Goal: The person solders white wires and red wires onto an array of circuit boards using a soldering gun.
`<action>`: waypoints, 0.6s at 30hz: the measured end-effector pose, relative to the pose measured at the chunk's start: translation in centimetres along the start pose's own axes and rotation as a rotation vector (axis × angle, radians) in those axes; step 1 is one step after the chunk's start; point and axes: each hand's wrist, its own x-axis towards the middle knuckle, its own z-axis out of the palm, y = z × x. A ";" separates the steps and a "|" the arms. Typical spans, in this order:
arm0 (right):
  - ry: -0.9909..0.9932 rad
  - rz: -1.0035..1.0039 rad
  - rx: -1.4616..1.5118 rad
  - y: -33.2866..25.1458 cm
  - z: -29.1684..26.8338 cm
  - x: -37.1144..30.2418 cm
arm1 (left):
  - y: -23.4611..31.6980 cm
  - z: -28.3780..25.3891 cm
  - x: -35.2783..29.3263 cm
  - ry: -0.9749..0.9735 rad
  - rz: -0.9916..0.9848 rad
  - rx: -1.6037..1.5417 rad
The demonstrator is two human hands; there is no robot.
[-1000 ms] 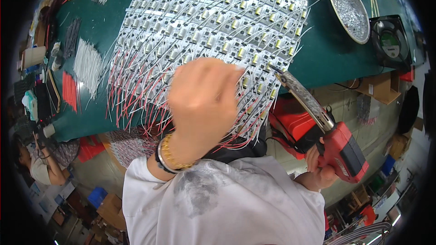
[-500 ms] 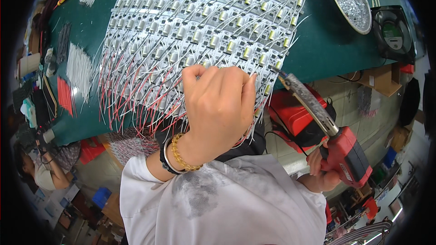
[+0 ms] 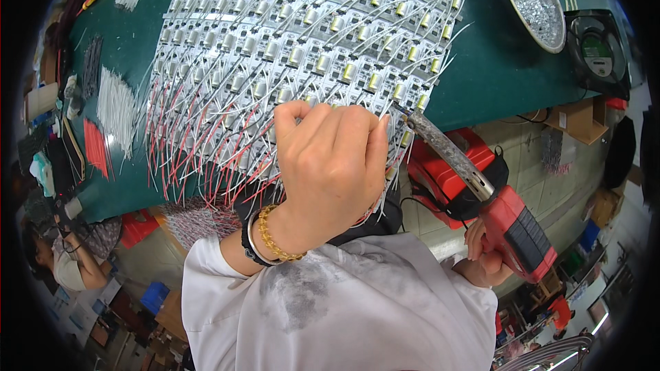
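My left hand, with bracelets at its wrist, is closed over the near right part of a broad sheet of circuit boards. Its fingertips point away and are hidden, so what they pinch does not show. Rows of small cylindrical parts cover the boards, with white, black and red wires fixed along them. In my right hand is a red and black soldering gun. Its long, stained metal barrel slopes up to the left, and the tip is at the boards just right of my left hand.
Bundles of white wires, red wires and black wires lie left on the green table. At right are a metal bowl of silvery bits and a black fan-like device. Another person sits far left.
The soldering gun has shifted left and slightly down, bringing its tip closer to my left hand. That hand stays almost where it was.
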 end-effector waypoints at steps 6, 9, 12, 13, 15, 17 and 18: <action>0.202 0.198 0.183 -2.1 2.8 1.4 | 0.1 0.2 0.0 -0.014 0.005 0.009; 0.216 0.249 0.166 -2.5 3.4 2.0 | 0.0 0.1 -0.1 0.001 0.006 0.017; 0.181 0.217 0.054 -2.5 3.4 1.8 | -0.1 0.3 -0.1 0.018 0.024 0.017; 0.165 0.193 -0.015 -2.5 3.4 1.6 | -0.1 0.2 -0.1 0.020 0.028 0.018; 0.198 0.210 -0.018 -2.6 3.8 1.5 | 0.1 -0.1 0.0 -0.025 0.014 0.050; 0.231 0.229 -0.021 -2.7 3.7 1.2 | 0.3 -0.6 0.1 0.036 -0.024 -0.014; 0.237 0.231 -0.009 -2.9 3.6 1.0 | 0.3 -0.9 0.3 0.092 -0.066 -0.084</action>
